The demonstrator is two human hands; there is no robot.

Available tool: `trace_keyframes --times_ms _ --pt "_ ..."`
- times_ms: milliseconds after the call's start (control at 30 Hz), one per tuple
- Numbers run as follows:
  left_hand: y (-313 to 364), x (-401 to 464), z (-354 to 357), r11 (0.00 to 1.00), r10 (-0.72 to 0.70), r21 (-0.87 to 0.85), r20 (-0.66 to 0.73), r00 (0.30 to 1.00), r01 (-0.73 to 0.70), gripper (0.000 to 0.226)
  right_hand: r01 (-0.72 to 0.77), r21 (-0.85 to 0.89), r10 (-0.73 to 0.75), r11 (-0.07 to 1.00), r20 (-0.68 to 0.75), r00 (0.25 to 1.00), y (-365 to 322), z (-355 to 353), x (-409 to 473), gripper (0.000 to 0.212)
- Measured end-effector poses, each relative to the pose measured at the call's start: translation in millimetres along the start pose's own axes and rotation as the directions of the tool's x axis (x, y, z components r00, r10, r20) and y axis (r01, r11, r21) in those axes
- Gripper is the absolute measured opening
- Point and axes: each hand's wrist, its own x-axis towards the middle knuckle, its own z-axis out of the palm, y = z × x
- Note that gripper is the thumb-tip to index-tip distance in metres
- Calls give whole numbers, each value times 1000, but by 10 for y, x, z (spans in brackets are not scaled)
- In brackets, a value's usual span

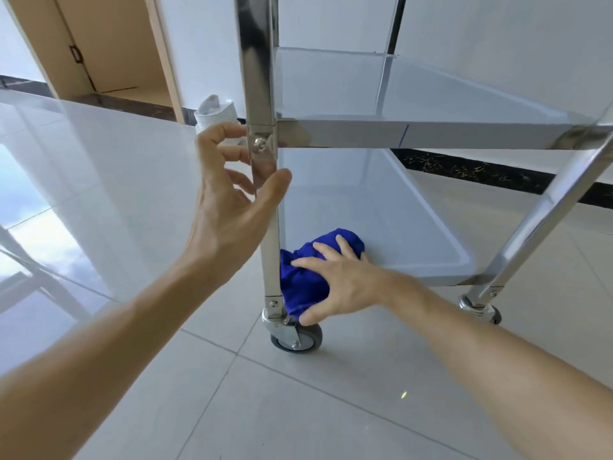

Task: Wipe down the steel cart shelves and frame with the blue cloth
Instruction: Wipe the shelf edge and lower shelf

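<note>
The steel cart fills the upper right, with a middle shelf [414, 104] and a bottom shelf [398, 234]. Its near-left upright post [262, 94] runs down to a caster wheel [297, 336]. My left hand [229, 200] curls loosely around that post just below the middle shelf's bolted bracket, thumb on the right side, fingers on the left. My right hand [335, 277] presses the bunched blue cloth [305, 280] against the near-left corner of the bottom shelf, beside the post's lower end. Part of the cloth hangs over the shelf's front edge.
A second caster [481, 307] stands at the right under the slanted right post [544, 214]. A stack of white dishes [215, 114] sits on the floor behind the left post. Glossy tiled floor [298, 393] lies all around; a wooden door frame [99, 44] stands at the back left.
</note>
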Motion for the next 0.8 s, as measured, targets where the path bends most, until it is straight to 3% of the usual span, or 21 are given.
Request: trace_keyframes --times_ms 100,233,367,567,700,800 --pt "-57 26 20 1000 -12 -27 4 1000 13 52 11 238 21 971 -129 991 69 -229 25 96" --pt "-159 74 141 984 -148 -96 32 988 150 56 -117 -26 108 993 -226 968 -65 88 240 105" --pt "-230 61 272 970 -192 -149 -1 981 190 63 -79 -240 -34 968 -433 901 -391 434 412 83" --pt "-362 77 238 972 -207 -122 -24 978 202 74 13 -332 -194 943 -517 833 -101 407 334 77" --pt "-406 93 256 967 -215 -145 -11 977 211 76 -150 -303 -33 941 -524 851 793 285 -112 86" --pt "-467 79 243 970 -207 -133 -12 978 204 76 -315 -279 115 907 -555 824 1426 216 -518 88"
